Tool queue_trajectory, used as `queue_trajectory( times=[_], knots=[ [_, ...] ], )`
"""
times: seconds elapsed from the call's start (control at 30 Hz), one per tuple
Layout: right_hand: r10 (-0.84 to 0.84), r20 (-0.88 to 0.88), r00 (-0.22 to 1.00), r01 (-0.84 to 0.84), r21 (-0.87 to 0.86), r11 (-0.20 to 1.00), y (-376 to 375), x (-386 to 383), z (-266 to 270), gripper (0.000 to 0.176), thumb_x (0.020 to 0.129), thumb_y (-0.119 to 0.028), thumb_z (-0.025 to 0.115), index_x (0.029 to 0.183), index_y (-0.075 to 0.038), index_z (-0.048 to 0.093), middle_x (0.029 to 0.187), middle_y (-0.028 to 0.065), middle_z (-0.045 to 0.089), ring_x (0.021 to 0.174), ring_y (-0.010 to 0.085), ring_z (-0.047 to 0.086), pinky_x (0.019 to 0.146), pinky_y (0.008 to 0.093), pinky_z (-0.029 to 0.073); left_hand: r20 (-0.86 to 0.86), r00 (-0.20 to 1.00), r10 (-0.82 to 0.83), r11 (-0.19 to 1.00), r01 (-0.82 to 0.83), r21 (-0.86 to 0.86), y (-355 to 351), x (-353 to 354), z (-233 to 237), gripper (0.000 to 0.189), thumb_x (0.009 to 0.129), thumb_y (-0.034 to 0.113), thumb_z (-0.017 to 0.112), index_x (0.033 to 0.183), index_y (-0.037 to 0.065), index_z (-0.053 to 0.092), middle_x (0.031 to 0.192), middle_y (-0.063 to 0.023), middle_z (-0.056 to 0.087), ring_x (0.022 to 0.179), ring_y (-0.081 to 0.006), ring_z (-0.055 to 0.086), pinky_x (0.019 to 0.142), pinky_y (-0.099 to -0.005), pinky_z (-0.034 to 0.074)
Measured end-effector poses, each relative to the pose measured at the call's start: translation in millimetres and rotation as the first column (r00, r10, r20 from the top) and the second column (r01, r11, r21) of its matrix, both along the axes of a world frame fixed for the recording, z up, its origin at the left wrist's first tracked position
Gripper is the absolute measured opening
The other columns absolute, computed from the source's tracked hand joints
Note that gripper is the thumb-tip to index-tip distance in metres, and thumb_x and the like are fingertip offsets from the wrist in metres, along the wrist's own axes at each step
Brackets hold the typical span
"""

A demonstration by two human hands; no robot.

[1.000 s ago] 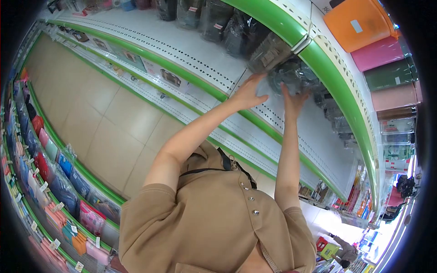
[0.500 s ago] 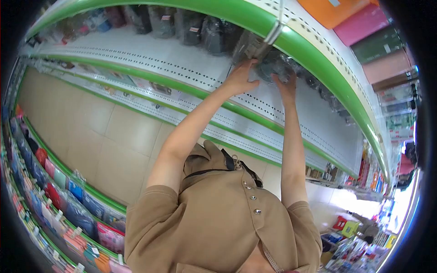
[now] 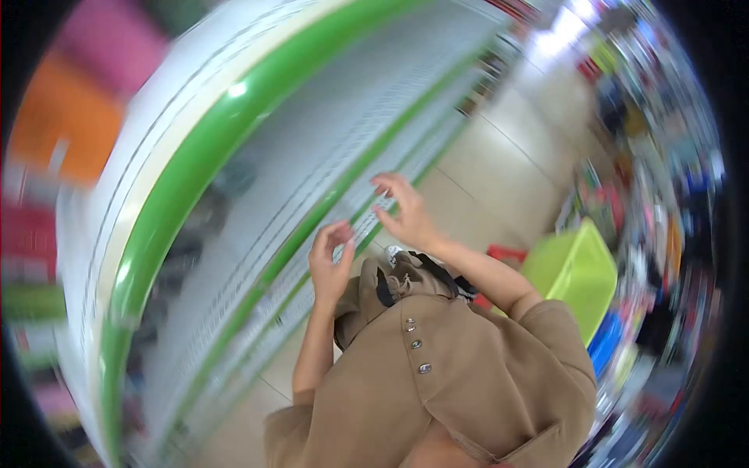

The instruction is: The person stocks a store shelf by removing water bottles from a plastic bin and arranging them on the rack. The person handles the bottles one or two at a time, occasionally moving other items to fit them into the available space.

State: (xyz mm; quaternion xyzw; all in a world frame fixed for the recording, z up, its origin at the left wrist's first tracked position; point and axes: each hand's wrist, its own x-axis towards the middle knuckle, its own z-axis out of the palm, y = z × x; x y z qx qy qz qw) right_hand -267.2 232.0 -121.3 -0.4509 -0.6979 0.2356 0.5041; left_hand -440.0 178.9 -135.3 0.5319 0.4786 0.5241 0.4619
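Shelves (image 3: 211, 148) with bright green front edges stood just beyond both raised hands, curving from the lower left up across the blurred view. Closest to the camera lay the person's tan buttoned shirt (image 3: 437, 390), its collar turned up below the hands. Above the collar the left hand (image 3: 330, 265) was lifted with its fingers loosely curled and apart, gripping nothing, just beside a lower green shelf edge; whether it touched the edge could not be told. The right hand (image 3: 402, 214) was held a little higher and further out, fingers spread and empty, in front of the white perforated shelf board (image 3: 312, 156). Dark wrapped packets (image 3: 187, 242) sat on that board under the thick green edge, well to the left of the hands. Beyond the right arm a lime-green basket (image 3: 573, 273) stood on the pale tiled floor (image 3: 499, 156). Furthest off, an orange box (image 3: 62, 129) showed on top of the shelving at the left, too blurred to read.
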Motion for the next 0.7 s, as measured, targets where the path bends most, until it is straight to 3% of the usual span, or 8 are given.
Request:
queue_trajectory(
  times=[0.07,0.2,0.3,0.37,0.5,0.57,0.6,0.7],
  knots=[
    [-0.070,0.019,0.997,0.072,-0.082,0.994,-25,17,-22,0.041,0.069,-0.003,0.059,0.108,-0.004,0.047,0.102,0.0129,0.049,0.078,0.0215,0.053,0.072,0.0311,0.044,0.052,0.981,-0.185,0.979,0.188,-0.075,6,3,-13,0.026,0.077,-0.002,0.053,0.104,-0.002,0.052,0.094,-0.0082,0.056,0.088,-0.0147,0.055,0.080,-0.0269,0.044],
    [-0.462,0.037,0.886,0.450,-0.307,0.838,-83,63,-50,0.039,0.070,-0.002,0.058,0.108,-0.004,0.047,0.102,0.0127,0.050,0.076,0.0203,0.054,0.071,0.0307,0.045,0.023,0.886,-0.462,0.861,0.455,-0.228,25,31,-23,0.026,0.079,-0.003,0.052,0.105,-0.001,0.051,0.093,-0.0076,0.057,0.088,-0.0138,0.056,0.080,-0.0261,0.044],
    [-0.730,-0.019,0.683,0.664,-0.399,0.632,-133,99,-70,0.038,0.070,-0.001,0.057,0.107,-0.004,0.048,0.102,0.0120,0.050,0.074,0.0189,0.055,0.068,0.0303,0.046,0.016,0.777,-0.630,0.747,0.611,-0.261,34,68,-22,0.026,0.079,-0.003,0.052,0.105,-0.001,0.051,0.092,-0.0068,0.056,0.087,-0.0133,0.055,0.079,-0.0250,0.044],
    [-0.880,-0.040,0.473,0.783,-0.439,0.441,-172,129,-78,0.037,0.071,-0.001,0.057,0.106,-0.004,0.048,0.101,0.0112,0.052,0.072,0.0185,0.057,0.065,0.0300,0.047,-0.008,0.706,-0.708,0.681,0.679,-0.276,32,100,-16,0.026,0.080,-0.003,0.052,0.105,0.000,0.051,0.092,-0.0064,0.056,0.088,-0.0130,0.055,0.078,-0.0243,0.043],
    [-0.982,-0.060,0.179,0.903,-0.387,0.188,-245,202,-100,0.037,0.071,-0.003,0.057,0.107,-0.003,0.049,0.100,0.0103,0.053,0.070,0.0163,0.057,0.065,0.0296,0.047,-0.036,0.593,-0.804,0.575,0.762,-0.298,14,176,-6,0.026,0.081,-0.001,0.051,0.107,0.000,0.051,0.093,-0.0066,0.055,0.088,-0.0135,0.055,0.077,-0.0247,0.044],
    [-0.989,-0.135,-0.053,0.880,-0.474,0.017,-278,241,-120,0.038,0.071,-0.005,0.059,0.107,-0.001,0.048,0.101,0.0120,0.052,0.070,0.0153,0.057,0.067,0.0299,0.046,-0.075,0.553,-0.830,0.548,0.781,-0.299,2,207,-5,0.026,0.082,0.001,0.050,0.108,0.000,0.050,0.094,-0.0070,0.054,0.088,-0.0146,0.055,0.077,-0.0263,0.044],
    [-0.988,-0.136,-0.074,0.876,-0.482,0.001,-294,260,-138,0.038,0.071,-0.005,0.059,0.107,-0.001,0.048,0.101,0.0120,0.052,0.070,0.0153,0.057,0.067,0.0299,0.046,-0.082,0.551,-0.831,0.546,0.777,-0.314,-2,219,-6,0.026,0.082,0.001,0.051,0.108,0.000,0.050,0.094,-0.0070,0.054,0.088,-0.0149,0.055,0.077,-0.0265,0.044],
    [-0.900,-0.074,-0.429,0.776,-0.541,-0.325,-341,316,-187,0.047,0.069,-0.009,0.062,0.112,0.000,0.043,0.106,0.0175,0.048,0.080,0.0214,0.055,0.071,0.0309,0.045,-0.064,0.548,-0.834,0.532,0.768,-0.356,-20,255,-8,0.027,0.082,0.001,0.052,0.108,0.000,0.050,0.093,-0.0064,0.055,0.087,-0.0135,0.055,0.075,-0.0250,0.044]
  ],
)
